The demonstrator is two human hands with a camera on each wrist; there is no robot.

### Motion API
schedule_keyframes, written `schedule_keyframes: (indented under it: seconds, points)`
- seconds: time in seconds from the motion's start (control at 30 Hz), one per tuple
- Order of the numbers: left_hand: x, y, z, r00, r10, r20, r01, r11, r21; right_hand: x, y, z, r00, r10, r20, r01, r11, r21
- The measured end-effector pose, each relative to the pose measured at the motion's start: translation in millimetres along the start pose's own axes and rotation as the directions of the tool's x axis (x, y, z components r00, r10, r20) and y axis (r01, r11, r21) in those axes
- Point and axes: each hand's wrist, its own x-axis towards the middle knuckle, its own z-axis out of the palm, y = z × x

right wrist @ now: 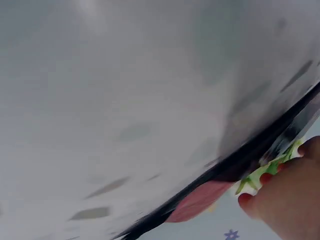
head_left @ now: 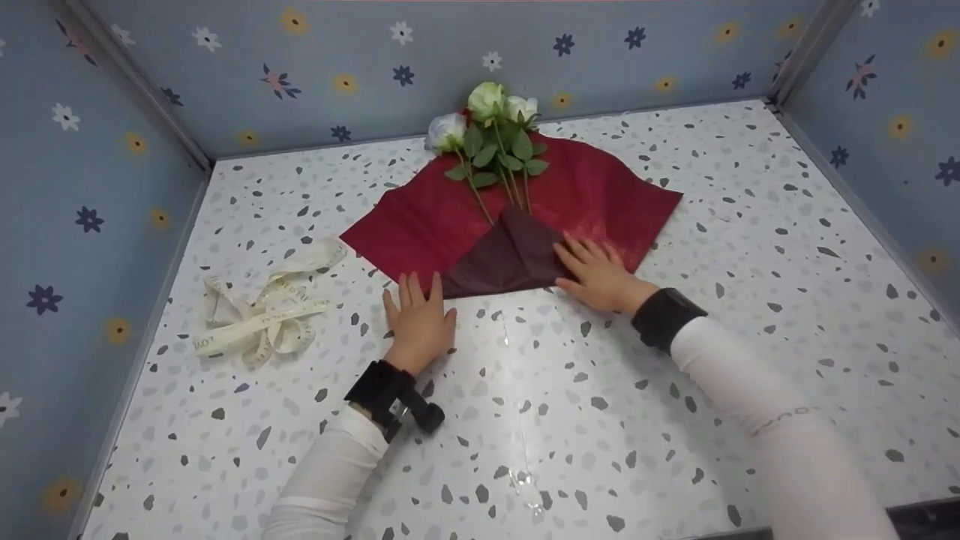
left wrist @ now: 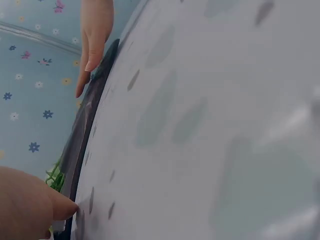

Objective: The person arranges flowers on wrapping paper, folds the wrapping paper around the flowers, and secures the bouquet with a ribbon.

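A sheet of red wrapping paper (head_left: 420, 217) lies on the speckled table, its lower edge folded up into a dark maroon flap (head_left: 510, 255). Over the flap's tip run the stems of several artificial roses (head_left: 487, 100), white and pale green, with leaves; a bit of red shows behind them. My left hand (head_left: 420, 322) lies flat with straight fingers, fingertips at the paper's lower left edge. With fingers spread, my right hand (head_left: 600, 277) presses on the right side of the flap. Both wrist views show the paper's edge low and side-on.
Left of the paper lies a loose heap of cream printed ribbon (head_left: 277, 319). Blue flowered panels (head_left: 450, 45) wall the table at the back and both sides. A shiny clear streak (head_left: 525, 487) marks the tabletop near the front.
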Motion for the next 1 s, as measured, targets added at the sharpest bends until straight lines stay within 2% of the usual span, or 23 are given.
schedule_keyframes:
  seconds: [0.07,0.17,0.33,0.5,0.7,0.87,0.93,1.0]
  points:
    - [6.5,1.6,0.5,0.998,0.038,-0.056,-0.037,0.999,0.02,7.1,-10,2,0.998,-0.059,0.036,0.059,0.998,-0.019]
    - [13.3,6.2,2.1,0.992,0.096,-0.081,-0.096,0.995,0.004,13.0,-19,4,0.994,-0.071,0.078,0.074,0.996,-0.045]
    - [22.0,13.6,2.1,0.994,0.104,-0.032,-0.106,0.993,-0.051,19.5,-25,6,0.992,-0.061,0.107,0.067,0.996,-0.059]
    - [29.4,13.7,1.4,0.991,0.127,-0.036,-0.131,0.98,-0.152,23.1,-31,8,0.994,-0.049,0.101,0.057,0.995,-0.077]
    - [31.4,9.8,-4.3,0.991,0.086,-0.098,-0.111,0.95,-0.293,22.9,-36,8,0.995,-0.034,0.093,0.043,0.995,-0.094]
    - [30.7,6.6,-6.3,0.982,0.067,-0.174,-0.114,0.954,-0.276,21.0,-37,9,0.995,-0.02,0.094,0.029,0.996,-0.09]
    - [30.2,5.5,-5.7,0.973,0.049,-0.227,-0.107,0.961,-0.253,20.9,-37,10,0.996,-0.015,0.09,0.023,0.996,-0.088]
    - [29.8,4.7,-4.3,0.959,-0.001,-0.285,-0.077,0.962,-0.262,21.0,-37,11,0.996,-0.011,0.085,0.018,0.996,-0.088]
